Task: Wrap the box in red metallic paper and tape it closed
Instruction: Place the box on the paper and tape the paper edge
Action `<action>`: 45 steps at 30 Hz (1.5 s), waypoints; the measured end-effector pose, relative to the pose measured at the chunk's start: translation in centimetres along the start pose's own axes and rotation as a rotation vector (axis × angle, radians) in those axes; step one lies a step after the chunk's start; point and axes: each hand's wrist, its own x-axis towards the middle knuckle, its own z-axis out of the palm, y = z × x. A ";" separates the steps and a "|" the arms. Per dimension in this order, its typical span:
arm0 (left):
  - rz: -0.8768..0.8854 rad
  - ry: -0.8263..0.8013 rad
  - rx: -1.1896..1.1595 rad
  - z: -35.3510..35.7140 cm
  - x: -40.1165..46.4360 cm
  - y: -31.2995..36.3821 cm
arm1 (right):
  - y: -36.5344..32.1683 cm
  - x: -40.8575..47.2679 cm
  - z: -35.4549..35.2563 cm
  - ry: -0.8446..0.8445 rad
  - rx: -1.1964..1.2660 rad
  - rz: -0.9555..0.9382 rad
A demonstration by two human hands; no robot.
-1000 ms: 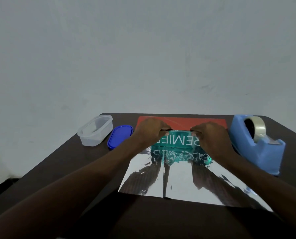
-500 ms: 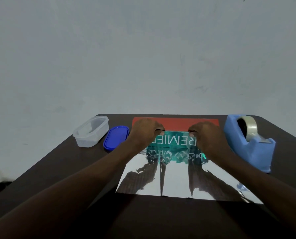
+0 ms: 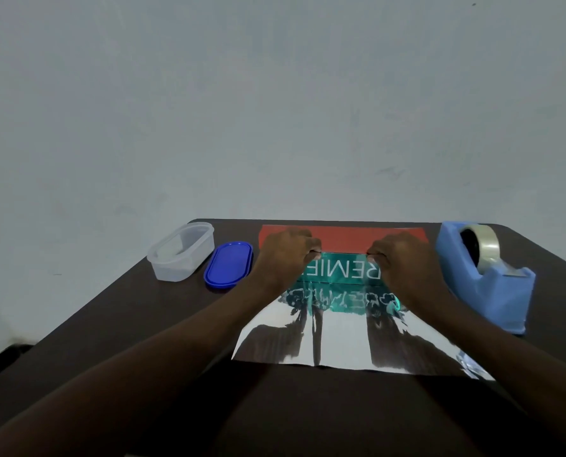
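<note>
A teal box [image 3: 340,270] with white lettering lies on a sheet of metallic paper [image 3: 340,341], whose silver inner face mirrors the box and my arms. The sheet's far part is folded over the box top, showing its red face [image 3: 344,237]. My left hand [image 3: 283,257] and my right hand [image 3: 398,258] sit on the box's two ends, and each pinches the edge of the red flap over the box. A blue tape dispenser [image 3: 487,278] with a roll of clear tape stands to the right, apart from my right hand.
A clear plastic tub [image 3: 181,252] and its blue lid [image 3: 228,264] lie at the left on the dark brown table [image 3: 110,341]. A pale wall rises just behind the table's far edge. The table's corners are rounded.
Both hands keep their pinch on the red flap over the box. The camera has shifted a little, so the scene sits slightly lower and further left in view.
</note>
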 end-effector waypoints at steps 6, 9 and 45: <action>0.015 0.046 0.069 -0.1 -0.2 0.5 | -0.4 -0.2 0.0 0.080 -0.020 -0.053; 0.022 0.043 0.068 -0.1 -0.2 0.7 | -0.1 -0.4 0.2 0.088 -0.053 -0.087; -0.192 -0.224 -0.135 -1.5 2.0 -1.1 | -0.8 0.6 0.9 0.136 0.132 0.075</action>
